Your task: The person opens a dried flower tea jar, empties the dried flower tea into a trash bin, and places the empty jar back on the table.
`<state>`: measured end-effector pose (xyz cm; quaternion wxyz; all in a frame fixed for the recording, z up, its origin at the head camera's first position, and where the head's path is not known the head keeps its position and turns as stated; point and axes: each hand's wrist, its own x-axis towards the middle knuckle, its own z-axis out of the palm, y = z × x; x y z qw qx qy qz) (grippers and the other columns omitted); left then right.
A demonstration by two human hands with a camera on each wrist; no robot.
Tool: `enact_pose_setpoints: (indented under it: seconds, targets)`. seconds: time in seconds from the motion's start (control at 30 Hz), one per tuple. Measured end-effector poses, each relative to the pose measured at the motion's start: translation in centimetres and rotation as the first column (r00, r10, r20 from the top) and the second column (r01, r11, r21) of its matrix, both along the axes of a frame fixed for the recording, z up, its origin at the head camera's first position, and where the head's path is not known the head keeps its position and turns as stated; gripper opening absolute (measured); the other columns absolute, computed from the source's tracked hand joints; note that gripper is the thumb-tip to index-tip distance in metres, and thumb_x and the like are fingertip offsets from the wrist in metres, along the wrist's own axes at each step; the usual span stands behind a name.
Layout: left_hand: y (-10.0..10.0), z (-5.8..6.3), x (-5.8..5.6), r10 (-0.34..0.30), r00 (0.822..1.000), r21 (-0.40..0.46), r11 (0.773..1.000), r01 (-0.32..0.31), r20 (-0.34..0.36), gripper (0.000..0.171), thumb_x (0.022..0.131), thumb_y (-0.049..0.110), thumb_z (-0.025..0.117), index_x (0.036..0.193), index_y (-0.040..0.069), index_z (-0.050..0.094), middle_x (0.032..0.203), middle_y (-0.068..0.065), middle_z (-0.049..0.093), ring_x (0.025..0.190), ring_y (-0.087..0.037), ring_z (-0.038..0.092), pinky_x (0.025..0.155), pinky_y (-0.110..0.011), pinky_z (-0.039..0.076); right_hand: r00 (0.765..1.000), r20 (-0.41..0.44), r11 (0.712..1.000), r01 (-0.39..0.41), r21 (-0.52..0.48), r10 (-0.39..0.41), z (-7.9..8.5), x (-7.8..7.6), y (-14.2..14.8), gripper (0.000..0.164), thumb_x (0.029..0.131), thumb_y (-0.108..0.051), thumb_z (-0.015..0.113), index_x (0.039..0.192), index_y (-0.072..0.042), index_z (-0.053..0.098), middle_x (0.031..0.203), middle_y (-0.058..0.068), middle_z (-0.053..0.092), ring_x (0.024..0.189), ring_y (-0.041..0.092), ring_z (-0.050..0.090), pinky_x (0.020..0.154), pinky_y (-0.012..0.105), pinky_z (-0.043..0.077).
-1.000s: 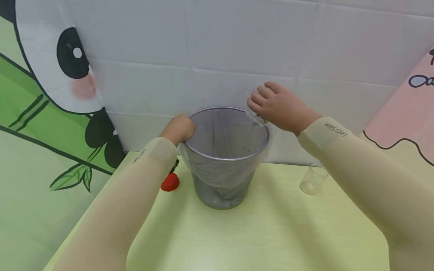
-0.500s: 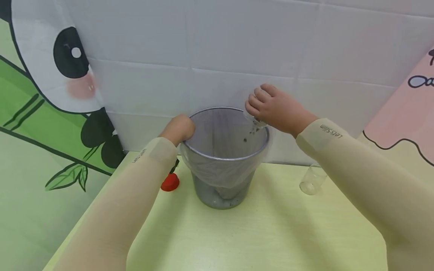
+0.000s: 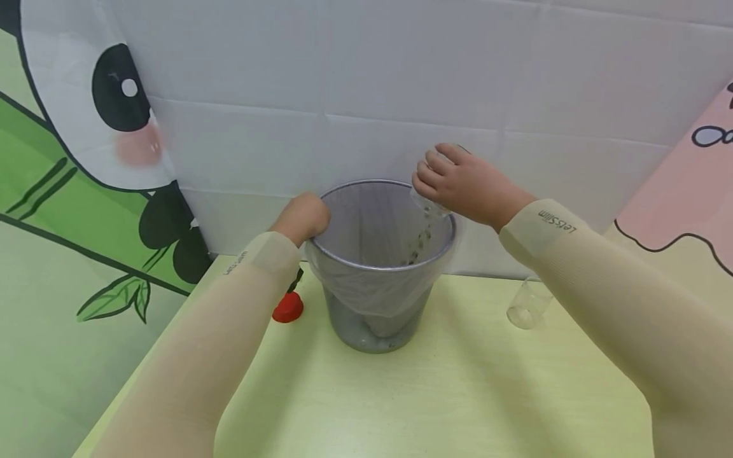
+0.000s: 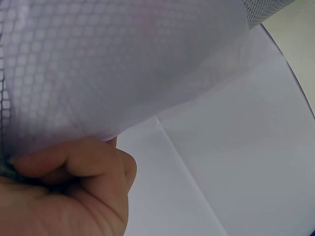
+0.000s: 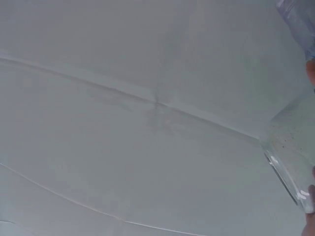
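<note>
A mesh wastebasket (image 3: 372, 331) lined with a thin translucent bag (image 3: 378, 296) stands against the back wall. My left hand (image 3: 306, 216) grips its rim on the left side; the left wrist view shows the fingers (image 4: 83, 157) curled at the bag's edge by the mesh (image 4: 59, 54). Above the right side of the rim, my right hand (image 3: 458, 184) holds a clear glass (image 5: 290, 147), tipped mouth-down toward the basket. Small dark bits (image 3: 420, 242) fall in a stream from it into the lined basket. Most of the glass is covered by my fingers in the head view.
On the yellowish table (image 3: 446, 401), another clear glass (image 3: 528, 305) stands right of the basket. A small red object (image 3: 288, 308) with a dark part lies left of the basket, partly behind my left sleeve. White sheeting (image 3: 286, 127) covers the wall close behind.
My right hand has shifted slightly left and tilted the glass further. Dark bits that were in the glass began dropping and now pour in a thicker stream. The left hand stays put.
</note>
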<state>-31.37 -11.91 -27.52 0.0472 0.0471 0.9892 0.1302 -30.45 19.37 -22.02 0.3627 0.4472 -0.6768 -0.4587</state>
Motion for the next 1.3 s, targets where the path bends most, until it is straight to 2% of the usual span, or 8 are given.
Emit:
enact_pose_setpoints:
  seconds: [0.37,0.57,0.73,0.87,0.97,1.1,1.17,1.3]
  targets:
    - [-0.2,-0.1,-0.2,-0.002,1.000,-0.020,1.000,0.002,-0.008,0.042,0.101,0.007,0.029,0.111,-0.014,0.064,0.130,-0.028,0.058,0.108,-0.037,0.056,0.104,-0.048,0.045,1.000,-0.018,1.000,-0.025,0.006,0.025,0.3,-0.1,-0.5,0.054,0.085,-0.003,0.075,0.134,-0.003,0.052,0.124,0.013,0.058,0.116,0.035,0.052,0.112,0.046,0.035]
    - [-0.1,-0.1,-0.1,0.020,1.000,0.017,1.000,-0.020,0.018,0.043,0.103,0.008,0.028,0.118,-0.014,0.062,0.133,-0.027,0.056,0.107,-0.037,0.055,0.103,-0.047,0.045,1.000,0.003,1.000,-0.028,-0.013,0.028,0.5,0.0,-0.7,0.055,0.085,-0.002,0.075,0.134,-0.002,0.051,0.125,0.014,0.058,0.117,0.035,0.052,0.112,0.046,0.036]
    - [-0.1,-0.1,0.0,0.014,0.999,0.022,1.000,-0.014,0.035,0.043,0.103,0.008,0.028,0.118,-0.014,0.062,0.134,-0.027,0.056,0.107,-0.037,0.055,0.103,-0.047,0.045,0.999,0.031,0.996,-0.014,-0.090,0.017,1.7,0.4,-0.6,0.061,0.084,0.004,0.076,0.138,-0.001,0.048,0.132,0.016,0.055,0.123,0.036,0.050,0.115,0.047,0.034]
    - [0.0,0.0,-0.2,0.000,1.000,0.006,1.000,0.000,0.015,0.041,0.102,0.008,0.031,0.114,-0.013,0.064,0.131,-0.027,0.058,0.105,-0.037,0.056,0.102,-0.048,0.046,0.998,0.056,0.981,-0.003,-0.196,0.014,3.0,0.7,-0.7,0.066,0.084,-0.002,0.082,0.141,0.000,0.048,0.137,0.017,0.054,0.128,0.037,0.048,0.118,0.048,0.030]
    - [0.0,0.0,-0.4,-0.008,1.000,-0.004,1.000,0.008,0.001,0.041,0.102,0.007,0.031,0.114,-0.014,0.064,0.131,-0.027,0.058,0.106,-0.037,0.056,0.103,-0.048,0.046,0.996,0.086,0.987,0.008,-0.163,0.006,2.6,0.8,-0.9,0.064,0.084,-0.006,0.082,0.139,-0.001,0.049,0.133,0.017,0.055,0.124,0.037,0.049,0.116,0.049,0.031]
    - [0.1,-0.2,-0.4,-0.003,1.000,0.016,1.000,0.003,0.013,0.043,0.103,0.008,0.030,0.117,-0.014,0.063,0.131,-0.027,0.058,0.108,-0.037,0.056,0.103,-0.047,0.046,0.994,0.110,0.999,0.026,-0.038,-0.021,0.5,0.5,-1.1,0.058,0.084,-0.002,0.078,0.135,-0.003,0.051,0.125,0.013,0.058,0.116,0.035,0.051,0.112,0.047,0.035]
    - [0.3,-0.3,-0.3,0.001,1.000,0.021,1.000,-0.001,0.019,0.044,0.104,0.010,0.029,0.118,-0.015,0.062,0.131,-0.027,0.057,0.108,-0.037,0.056,0.103,-0.047,0.046,0.993,0.113,0.999,0.028,-0.035,-0.024,-0.1,0.4,-1.1,0.057,0.083,-0.003,0.078,0.133,-0.004,0.052,0.123,0.012,0.058,0.114,0.034,0.052,0.112,0.046,0.036]
    - [0.2,-0.5,-0.2,-0.003,1.000,0.007,1.000,0.003,0.015,0.044,0.104,0.010,0.028,0.117,-0.015,0.062,0.131,-0.028,0.057,0.108,-0.038,0.056,0.103,-0.047,0.046,0.994,0.104,0.995,0.024,-0.098,-0.014,1.0,0.7,-1.4,0.053,0.085,0.002,0.075,0.132,-0.002,0.051,0.125,0.013,0.057,0.116,0.035,0.051,0.113,0.047,0.035]
